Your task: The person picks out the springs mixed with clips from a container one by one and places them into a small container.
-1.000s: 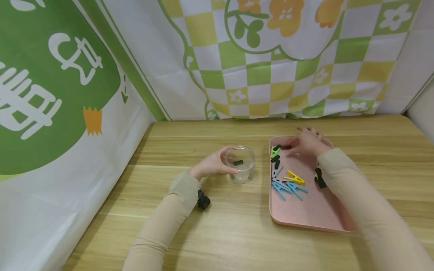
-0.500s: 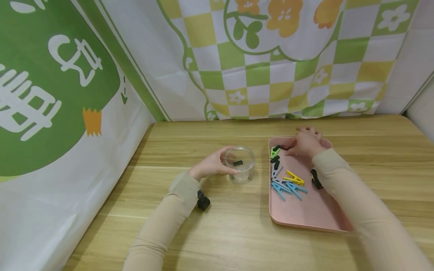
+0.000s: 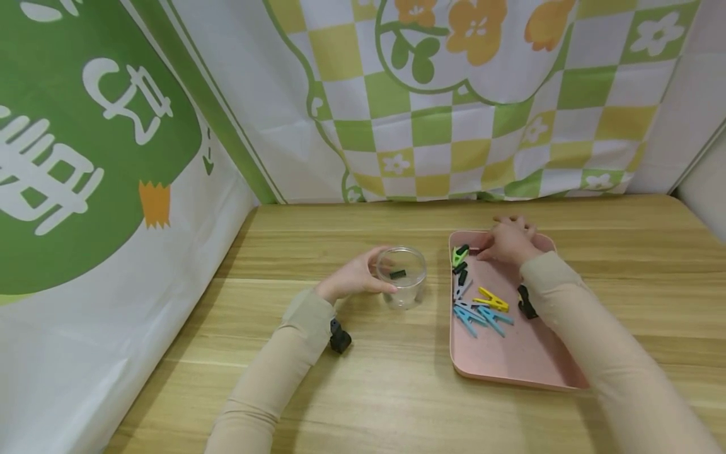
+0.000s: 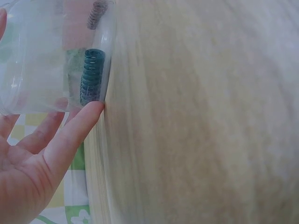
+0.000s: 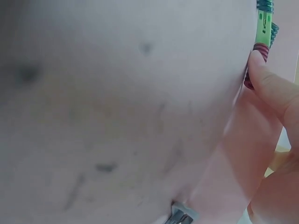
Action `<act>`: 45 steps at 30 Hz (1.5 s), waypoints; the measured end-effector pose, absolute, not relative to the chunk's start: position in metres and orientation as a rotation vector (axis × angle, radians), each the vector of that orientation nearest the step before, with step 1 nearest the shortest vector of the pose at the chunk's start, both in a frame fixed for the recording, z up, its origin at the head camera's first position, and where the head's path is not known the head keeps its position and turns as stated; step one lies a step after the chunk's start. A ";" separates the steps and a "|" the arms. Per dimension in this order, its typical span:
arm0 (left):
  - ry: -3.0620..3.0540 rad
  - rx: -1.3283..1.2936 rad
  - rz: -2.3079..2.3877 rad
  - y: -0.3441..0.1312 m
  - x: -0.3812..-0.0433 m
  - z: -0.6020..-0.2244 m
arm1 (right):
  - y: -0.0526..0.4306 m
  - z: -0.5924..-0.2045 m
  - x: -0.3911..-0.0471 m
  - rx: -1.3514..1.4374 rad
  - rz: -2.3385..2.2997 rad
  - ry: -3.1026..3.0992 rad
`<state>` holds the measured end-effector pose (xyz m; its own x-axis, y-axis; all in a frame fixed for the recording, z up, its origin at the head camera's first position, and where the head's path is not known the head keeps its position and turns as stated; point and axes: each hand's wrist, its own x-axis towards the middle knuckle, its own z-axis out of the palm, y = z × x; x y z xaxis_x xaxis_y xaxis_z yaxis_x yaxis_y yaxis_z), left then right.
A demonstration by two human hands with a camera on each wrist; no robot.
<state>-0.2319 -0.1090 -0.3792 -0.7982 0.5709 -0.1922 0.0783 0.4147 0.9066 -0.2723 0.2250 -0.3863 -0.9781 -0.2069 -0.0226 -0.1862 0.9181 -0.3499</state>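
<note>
My left hand grips a clear plastic cup on the wooden table, thumb low on its near side. A dark green plastic spring lies in the cup. In the far end of the pink tray, my right hand bends down at the back wall. Its thumb presses on a dark red spring in the right wrist view; the forefinger's tip is hidden. Beside that spring is a light green clothespin, with dark green springs along the tray's left wall.
Nearer in the tray lie a yellow clothespin, grey clothespins and light blue clothespins. The tray's raised rim stands right of the cup. A patterned cloth hangs behind the table, another at the left.
The right hand and forearm have shifted slightly left at the tray's far end, and less of the red spring shows. The left hand and cup stay in place.
</note>
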 end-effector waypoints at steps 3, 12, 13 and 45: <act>2.199 0.547 1.367 -0.109 -0.232 -0.379 | 0.225 -0.387 -0.272 -0.321 -0.533 3.032; 2.179 0.550 1.370 -0.109 -0.232 -0.378 | 0.223 -0.385 -0.273 -0.337 -0.535 3.032; 2.177 0.548 1.372 -0.109 -0.232 -0.378 | 0.223 -0.384 -0.273 -0.338 -0.532 3.033; 2.184 0.558 1.387 -0.110 -0.231 -0.378 | 0.217 -0.362 -0.267 -0.395 -0.663 3.011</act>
